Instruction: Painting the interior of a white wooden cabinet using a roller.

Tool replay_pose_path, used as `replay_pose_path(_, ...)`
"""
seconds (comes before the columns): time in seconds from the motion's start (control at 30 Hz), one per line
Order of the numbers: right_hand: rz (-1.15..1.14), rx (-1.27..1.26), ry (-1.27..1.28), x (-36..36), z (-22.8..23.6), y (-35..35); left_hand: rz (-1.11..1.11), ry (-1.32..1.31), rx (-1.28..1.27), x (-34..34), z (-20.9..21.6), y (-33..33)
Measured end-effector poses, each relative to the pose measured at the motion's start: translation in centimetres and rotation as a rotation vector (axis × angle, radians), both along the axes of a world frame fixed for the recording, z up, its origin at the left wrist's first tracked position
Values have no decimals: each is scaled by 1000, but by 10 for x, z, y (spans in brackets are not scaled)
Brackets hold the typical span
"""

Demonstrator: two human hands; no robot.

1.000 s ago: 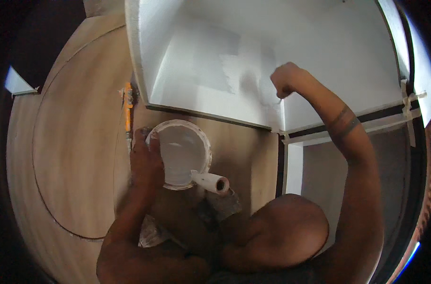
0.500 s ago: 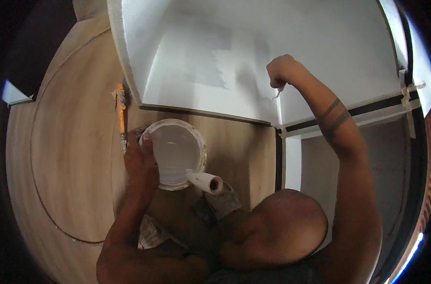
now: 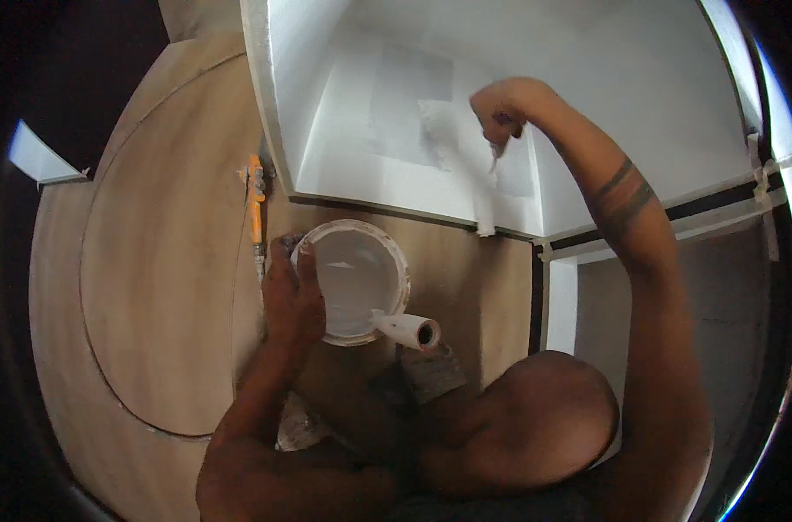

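Since the earlier frame my right hand (image 3: pixel 499 111) has swung left across the white wall (image 3: pixel 640 96), and the bucket (image 3: pixel 359 280) has drifted slightly right with my view.

Far left, a pale strip (image 3: pixel 37 157) lies on the wooden floor (image 3: pixel 161 261). An orange tool (image 3: pixel 256 202) lies at the wall's foot, just beyond my left hand (image 3: pixel 290 291). That hand curls over the bucket's left rim, fingers hooked on the edge, steadying it on the floor. The bucket is round, white, and holds white paint; I judge it fairly heavy and sloshy, with a rim likely slick from paint, so a hold on the rim needs a firm hook, and a lift would want two hands or a handle. A small roller (image 3: pixel 406 329) rests on the near right rim, its sleeve sticking out over the floor; it looks light and could tip off.

Right of that, my right hand is closed in a fist around a thin handle, pressed near the wall; the tool's head blurs against the fresh paint, so I cannot tell its kind. Taped trim (image 3: pixel 761 187) runs along the far right.
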State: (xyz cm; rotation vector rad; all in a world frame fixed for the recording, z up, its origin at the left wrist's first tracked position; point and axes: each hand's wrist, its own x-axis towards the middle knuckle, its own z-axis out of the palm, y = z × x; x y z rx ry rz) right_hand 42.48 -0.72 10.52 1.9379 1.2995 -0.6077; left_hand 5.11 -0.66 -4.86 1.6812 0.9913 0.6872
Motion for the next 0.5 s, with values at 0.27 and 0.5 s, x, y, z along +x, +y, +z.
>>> replay_pose_path(0.27,61,261,270,-20,19,50,2,96,-3,0,9,-1)
replay_pose_path(0.5,55,517,424,7,26,16,28,96,-48,4,11,0)
